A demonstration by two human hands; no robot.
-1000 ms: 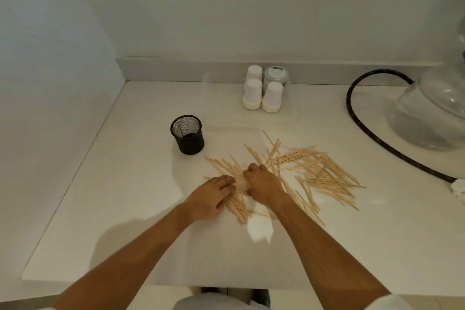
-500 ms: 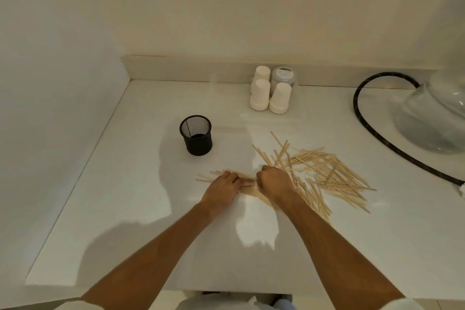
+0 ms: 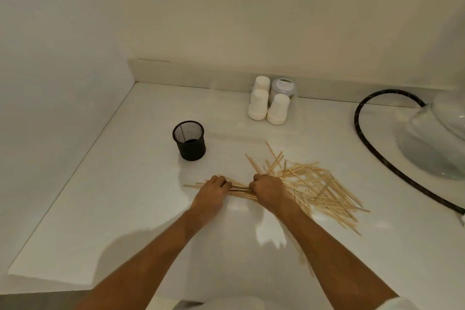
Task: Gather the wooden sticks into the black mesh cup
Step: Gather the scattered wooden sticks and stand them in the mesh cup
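A black mesh cup [image 3: 189,140] stands upright on the white counter, with one thin stick leaning inside it. A loose heap of wooden sticks [image 3: 317,187] lies to the right of my hands. My left hand [image 3: 214,190] and my right hand [image 3: 268,190] are both closed on one bundle of sticks [image 3: 240,189] that lies flat and runs left to right between them. The bundle's tips stick out past my left hand. The cup is a hand's width beyond my left hand.
Three white upturned cups [image 3: 266,106] and a clear lidded jar [image 3: 283,87] stand by the back wall. A black hose [image 3: 372,151] curves along the right beside a large glass vessel [image 3: 437,138]. Walls close the left and the back; the counter edge [image 3: 50,282] is near me.
The bundle under my hands has turned from slanting to lying level, left to right. My hands have drawn it together, fingers now curled round it. The camera has tilted a little.
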